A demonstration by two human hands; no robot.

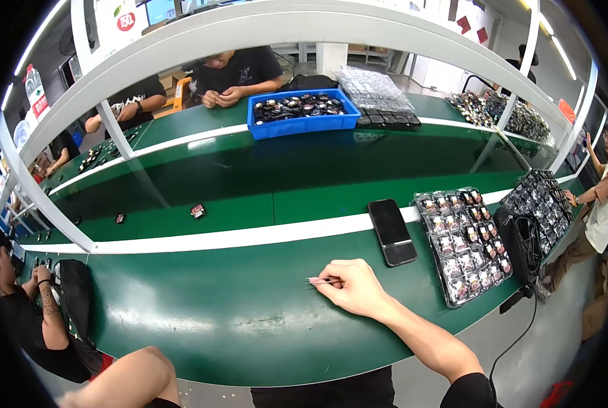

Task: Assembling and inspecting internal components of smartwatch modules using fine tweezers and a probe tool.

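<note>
My right hand [355,289] rests on the green worktop [202,306], its fingers pinched round a thin pair of metal tweezers [315,280]. The tips of the tweezers point left, with no part between them that I can make out. Beyond the hand, a black phone [392,232] lies half across the white rail. To the right of the phone stands a stack of clear trays [464,248] filled with small dark electronic parts. Of my left side only the bent arm [130,381] shows at the lower left; the hand is out of the picture.
A white frame [304,26] arches over the bench. Small circuit parts [198,211] sit on the green belt. Farther back are a blue bin [304,121] of dark parts and bubble wrap [375,88]. More trays [538,211] and a cable bundle [526,234] lie right. Co-workers sit around.
</note>
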